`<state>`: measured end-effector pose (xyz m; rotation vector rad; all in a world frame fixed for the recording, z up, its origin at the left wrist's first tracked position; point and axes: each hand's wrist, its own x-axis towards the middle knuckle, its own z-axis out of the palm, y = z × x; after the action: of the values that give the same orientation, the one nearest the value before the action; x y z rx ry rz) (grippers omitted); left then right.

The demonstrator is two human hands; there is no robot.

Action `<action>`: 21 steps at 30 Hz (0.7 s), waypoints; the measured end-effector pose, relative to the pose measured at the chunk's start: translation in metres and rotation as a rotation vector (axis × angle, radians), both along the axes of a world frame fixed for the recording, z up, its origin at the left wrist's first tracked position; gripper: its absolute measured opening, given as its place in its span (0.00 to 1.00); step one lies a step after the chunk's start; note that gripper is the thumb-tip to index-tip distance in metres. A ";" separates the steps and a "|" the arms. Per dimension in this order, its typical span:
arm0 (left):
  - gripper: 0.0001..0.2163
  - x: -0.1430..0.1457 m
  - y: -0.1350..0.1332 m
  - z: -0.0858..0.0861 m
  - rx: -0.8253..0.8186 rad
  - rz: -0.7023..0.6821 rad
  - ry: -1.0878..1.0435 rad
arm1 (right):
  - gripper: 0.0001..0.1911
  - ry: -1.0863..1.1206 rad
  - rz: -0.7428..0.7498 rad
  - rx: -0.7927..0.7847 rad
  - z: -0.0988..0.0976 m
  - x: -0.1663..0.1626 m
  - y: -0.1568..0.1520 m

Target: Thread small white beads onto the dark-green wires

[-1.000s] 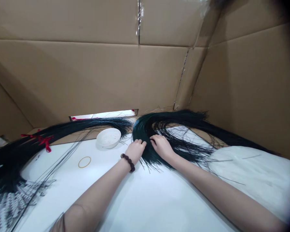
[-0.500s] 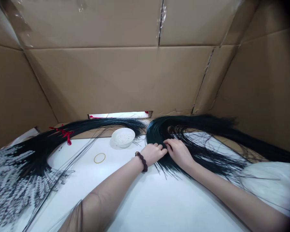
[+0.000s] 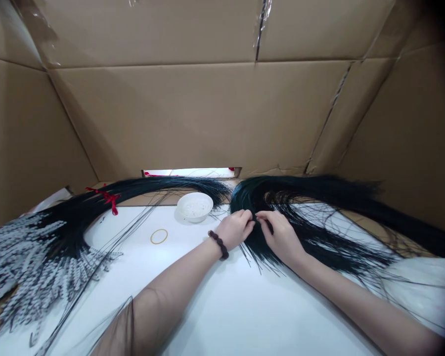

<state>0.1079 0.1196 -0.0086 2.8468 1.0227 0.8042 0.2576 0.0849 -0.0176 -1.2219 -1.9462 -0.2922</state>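
My left hand (image 3: 237,226), with a dark beaded bracelet (image 3: 218,244) at the wrist, is closed in a pinch over a thick bundle of long dark strands (image 3: 244,195). Just to its right, my right hand (image 3: 280,232) is pinched, thumb and forefinger together, its fingertips almost meeting the left ones. Both seem to hold a fine dark strand, though its ends are lost against the bundle behind. The bundle curves from the right side of the table, its loose ends spreading under and beside my hands.
A white bowl (image 3: 195,206) with small pale bits stands left of the bundle. A yellow rubber band (image 3: 159,236) lies nearby. Farther left is another dark bundle (image 3: 144,186), tied with red ribbon (image 3: 111,198), with white-patterned ends. Cardboard walls (image 3: 193,113) enclose the back; white plastic (image 3: 422,282) lies right.
The view has shifted slightly, so the scene sits a little farther right. My right hand's fingers have lifted and drawn a little apart from my left hand.
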 end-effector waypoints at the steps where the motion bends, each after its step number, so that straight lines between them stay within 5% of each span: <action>1: 0.06 0.000 0.000 0.000 -0.016 -0.003 -0.025 | 0.07 0.015 0.019 0.018 0.001 -0.002 -0.002; 8: 0.14 0.003 -0.001 -0.006 -0.092 -0.062 -0.174 | 0.05 0.173 0.095 0.113 0.006 -0.011 -0.012; 17: 0.10 0.004 -0.010 0.003 -0.122 -0.144 -0.376 | 0.04 0.353 0.115 0.138 0.013 -0.014 -0.020; 21: 0.11 0.005 -0.022 0.009 -0.123 -0.089 -0.529 | 0.22 0.359 0.177 0.045 0.016 -0.008 -0.014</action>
<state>0.1134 0.0978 0.0005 2.3521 0.8254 1.3302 0.2499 0.0711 -0.0019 -0.9874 -1.7097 -0.0216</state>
